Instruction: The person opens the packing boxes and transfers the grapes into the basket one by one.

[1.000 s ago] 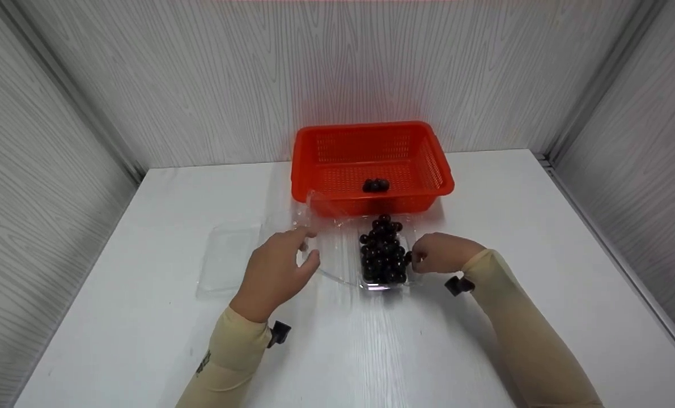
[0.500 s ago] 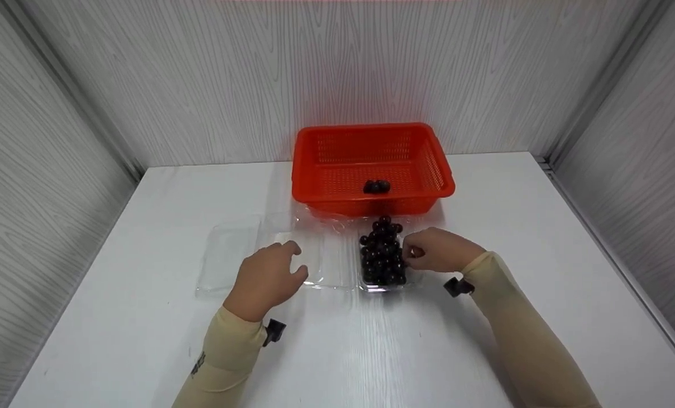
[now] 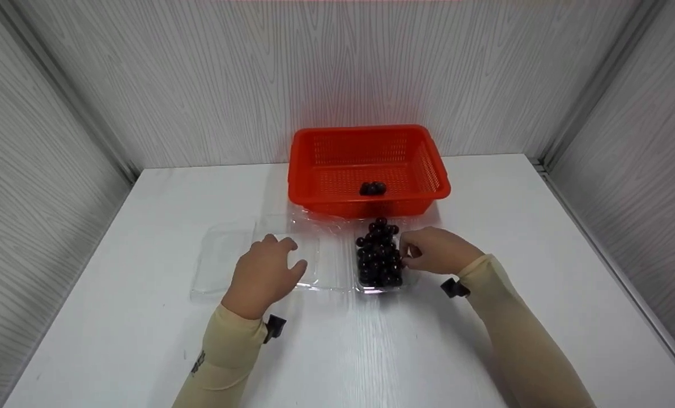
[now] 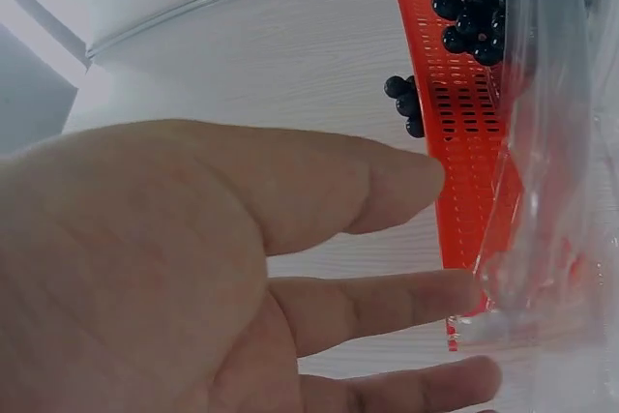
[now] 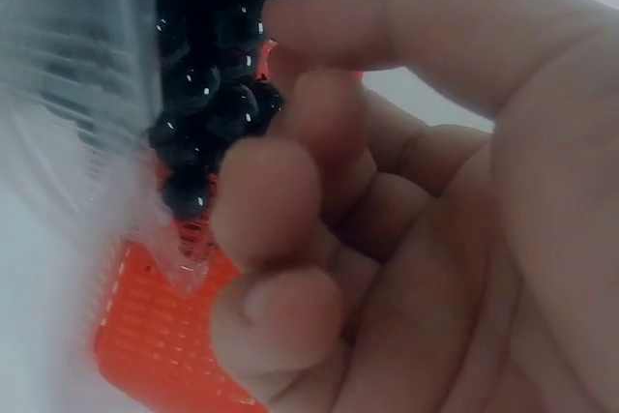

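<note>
Dark grapes (image 3: pixel 378 258) lie heaped in one half of a clear plastic clamshell box (image 3: pixel 374 290). Its see-through lid (image 3: pixel 331 275) spreads out to the left. My right hand (image 3: pixel 442 252) is at the right side of the grapes, fingers curled and thumb bent toward the index finger. In the right wrist view the thumb and fingertips pinch at the edge of the bunch (image 5: pixel 208 84); what lies between them is partly hidden. My left hand (image 3: pixel 263 277) hovers by the lid with thumb and fingers spread, holding nothing.
Behind the box stands a red slotted basket (image 3: pixel 365 208) with a small cluster of grapes (image 3: pixel 373 188) inside. Another clear plastic piece (image 3: pixel 218 258) lies flat at the left. Grey wood-grain walls (image 3: pixel 212 85) enclose the white table (image 3: pixel 337 362) at the back and sides.
My left hand has drawn back slightly to the left, and the raised lid has dropped flatter. My right hand has shifted a little left, closer against the grapes.
</note>
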`<state>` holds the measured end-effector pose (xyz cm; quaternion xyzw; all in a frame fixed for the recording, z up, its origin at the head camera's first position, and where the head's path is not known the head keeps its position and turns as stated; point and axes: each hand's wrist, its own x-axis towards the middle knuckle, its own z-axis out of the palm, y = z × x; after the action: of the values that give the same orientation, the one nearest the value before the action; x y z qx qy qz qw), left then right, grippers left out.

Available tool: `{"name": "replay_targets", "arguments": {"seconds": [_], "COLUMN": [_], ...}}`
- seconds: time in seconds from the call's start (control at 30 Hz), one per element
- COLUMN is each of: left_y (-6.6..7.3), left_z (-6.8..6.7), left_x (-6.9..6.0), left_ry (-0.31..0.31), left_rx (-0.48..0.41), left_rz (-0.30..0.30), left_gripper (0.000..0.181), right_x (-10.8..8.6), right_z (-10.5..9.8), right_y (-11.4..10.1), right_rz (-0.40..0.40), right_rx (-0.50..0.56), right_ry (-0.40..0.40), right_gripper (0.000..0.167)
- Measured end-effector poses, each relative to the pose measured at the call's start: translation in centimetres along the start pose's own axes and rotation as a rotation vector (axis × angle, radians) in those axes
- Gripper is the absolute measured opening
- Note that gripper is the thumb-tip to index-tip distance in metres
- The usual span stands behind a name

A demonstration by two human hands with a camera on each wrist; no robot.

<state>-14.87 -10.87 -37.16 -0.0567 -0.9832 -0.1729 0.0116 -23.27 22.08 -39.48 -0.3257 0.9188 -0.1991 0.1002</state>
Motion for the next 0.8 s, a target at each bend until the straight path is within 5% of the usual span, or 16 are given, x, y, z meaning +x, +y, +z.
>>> {"name": "replay_targets", "arguments": {"seconds": [0.17,0.33,0.6,0.8], "left_y": [1.7,2.9,3.2,3.4], "left_z": [0.6,2.3,4.7,5.6], "left_x": [0.3,0.9,1.6,2.0], "left_ry": [0.065,0.047,-0.023,-0.067], "left_rx": [-0.014,-0.003,0.099,0.104], "left_rz": [0.14,0.266,0.323,0.302], "left_gripper": [0.039,0.038,0.057,0.071], "right_x": [-0.4,-0.3,0.2,0.2], "right_z": [-0.2,0.1,1.1,1.3], "right_y": [-1.0,-1.3,-1.4,-1.7], "right_rz": [0.025,-0.001,0.006,0.07], "right_rx": [-0.014,-0.047,-0.04,-0.057], "right_ry": [0.044,0.058,0.096,0.089], "right_gripper": [0.007,0.009,0.038,0.045]}}
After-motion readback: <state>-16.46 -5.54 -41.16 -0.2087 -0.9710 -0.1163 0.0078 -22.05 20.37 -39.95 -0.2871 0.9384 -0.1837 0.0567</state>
